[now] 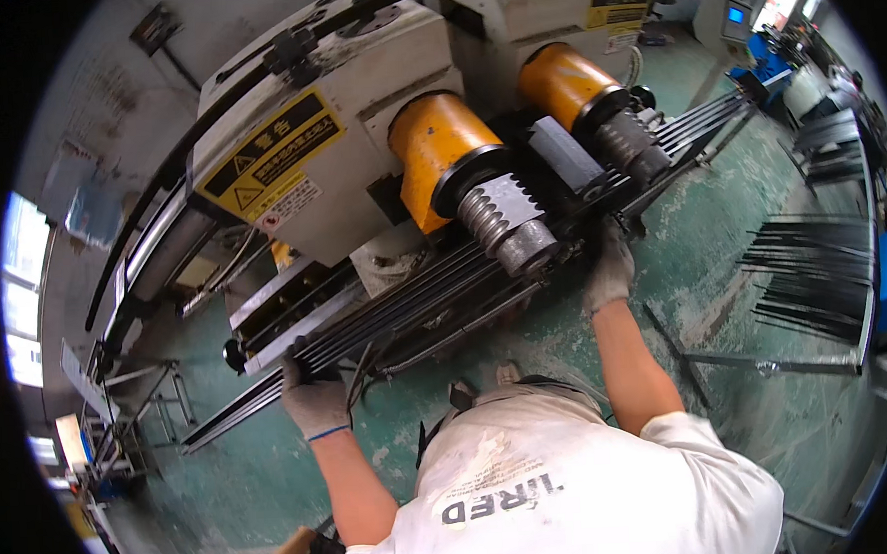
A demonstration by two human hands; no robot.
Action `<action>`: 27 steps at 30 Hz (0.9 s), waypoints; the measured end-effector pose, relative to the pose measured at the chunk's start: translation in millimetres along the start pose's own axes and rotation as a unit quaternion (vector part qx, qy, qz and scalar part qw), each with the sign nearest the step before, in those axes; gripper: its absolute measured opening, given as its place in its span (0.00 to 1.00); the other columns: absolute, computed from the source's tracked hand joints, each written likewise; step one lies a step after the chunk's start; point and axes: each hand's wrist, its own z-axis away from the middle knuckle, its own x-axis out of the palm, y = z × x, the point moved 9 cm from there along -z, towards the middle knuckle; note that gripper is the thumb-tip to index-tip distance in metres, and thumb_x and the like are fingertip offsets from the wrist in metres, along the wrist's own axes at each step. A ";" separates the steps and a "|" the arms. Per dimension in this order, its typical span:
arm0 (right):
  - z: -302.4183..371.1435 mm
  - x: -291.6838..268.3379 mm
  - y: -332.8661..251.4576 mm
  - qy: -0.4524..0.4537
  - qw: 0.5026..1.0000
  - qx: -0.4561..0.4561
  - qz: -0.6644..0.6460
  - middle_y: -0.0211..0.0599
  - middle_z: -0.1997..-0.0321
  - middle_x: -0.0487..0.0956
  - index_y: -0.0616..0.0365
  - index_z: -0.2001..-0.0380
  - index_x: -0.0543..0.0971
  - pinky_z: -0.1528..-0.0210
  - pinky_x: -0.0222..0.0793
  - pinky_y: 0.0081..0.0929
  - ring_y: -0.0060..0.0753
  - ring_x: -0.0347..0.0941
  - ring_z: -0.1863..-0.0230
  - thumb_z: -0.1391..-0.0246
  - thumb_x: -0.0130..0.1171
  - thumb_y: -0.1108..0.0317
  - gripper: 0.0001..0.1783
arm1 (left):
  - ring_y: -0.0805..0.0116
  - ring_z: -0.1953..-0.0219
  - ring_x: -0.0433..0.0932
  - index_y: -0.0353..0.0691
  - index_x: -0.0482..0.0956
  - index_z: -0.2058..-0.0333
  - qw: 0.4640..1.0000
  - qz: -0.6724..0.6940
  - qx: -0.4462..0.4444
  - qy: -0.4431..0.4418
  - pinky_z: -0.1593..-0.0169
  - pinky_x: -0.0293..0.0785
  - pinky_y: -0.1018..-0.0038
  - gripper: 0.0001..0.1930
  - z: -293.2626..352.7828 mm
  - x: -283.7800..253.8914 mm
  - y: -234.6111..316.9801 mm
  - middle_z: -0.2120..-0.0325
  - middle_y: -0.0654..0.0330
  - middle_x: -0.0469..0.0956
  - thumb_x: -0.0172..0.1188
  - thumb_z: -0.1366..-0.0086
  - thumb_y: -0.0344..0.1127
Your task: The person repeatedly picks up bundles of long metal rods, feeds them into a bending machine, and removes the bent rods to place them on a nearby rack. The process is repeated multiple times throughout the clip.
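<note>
Several long, thin dark metal bars [405, 300] lie side by side on the slant along the front of a machine. My left hand [315, 401], in a grey work glove with darkened fingertips, is closed on the bars near their left end. Farther right, my right hand [610, 275], also gloved, grips the bars below the second orange cylinder; shadow hides part of its fingers. Just above the bars stand two orange cylinders [447, 138] with thick threaded steel rods [505, 220]. The rods' lower ends come close to the bars.
The pale machine housing [360, 172] with yellow warning labels [270, 156] fills the far side. A rack [814, 365] with many dark bars stands on the right. Metal stands [161, 388] are at the left, on the green floor [245, 494]. A small control screen [736, 15] glows far right.
</note>
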 end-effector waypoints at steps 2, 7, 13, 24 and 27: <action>-8.0 -43.2 10.7 0.007 0.999 -0.006 0.051 0.35 0.35 0.87 0.66 0.31 0.81 0.34 0.77 0.35 0.35 0.83 0.39 0.21 0.63 0.52 0.30 | 0.51 0.41 0.87 0.34 0.87 0.44 0.999 0.004 0.031 0.010 0.29 0.81 0.53 0.15 -11.5 -24.6 28.2 0.46 0.52 0.90 0.58 0.16 0.39; -6.7 -140.6 40.5 0.095 0.980 0.035 0.171 0.36 0.34 0.87 0.62 0.25 0.77 0.32 0.75 0.35 0.36 0.82 0.38 0.20 0.62 0.53 0.31 | 0.54 0.38 0.86 0.36 0.86 0.42 0.997 -0.026 0.053 0.050 0.27 0.79 0.53 0.15 7.6 -12.9 10.3 0.45 0.53 0.89 0.59 0.17 0.39; 9.3 -143.2 71.1 0.030 0.953 0.054 0.298 0.42 0.33 0.86 0.64 0.27 0.79 0.32 0.74 0.40 0.42 0.81 0.37 0.22 0.63 0.44 0.36 | 0.52 0.36 0.83 0.36 0.86 0.41 1.000 -0.016 -0.005 0.000 0.25 0.76 0.51 0.20 19.1 13.5 -42.1 0.41 0.51 0.87 0.64 0.18 0.46; 81.2 -139.1 122.9 -0.033 0.921 0.074 0.381 0.39 0.41 0.88 0.62 0.34 0.84 0.40 0.77 0.38 0.40 0.84 0.43 0.25 0.68 0.49 0.30 | 0.47 0.36 0.82 0.39 0.83 0.39 0.998 0.063 -0.019 0.013 0.26 0.76 0.46 0.16 16.3 -34.8 74.6 0.40 0.50 0.86 0.58 0.16 0.40; 99.6 -186.9 147.6 0.001 0.911 0.117 0.396 0.35 0.45 0.89 0.61 0.39 0.86 0.46 0.78 0.36 0.37 0.84 0.48 0.24 0.68 0.51 0.24 | 0.48 0.40 0.84 0.39 0.83 0.42 0.998 0.052 0.040 0.004 0.30 0.79 0.46 0.14 -11.5 -107.6 180.3 0.43 0.50 0.87 0.57 0.16 0.40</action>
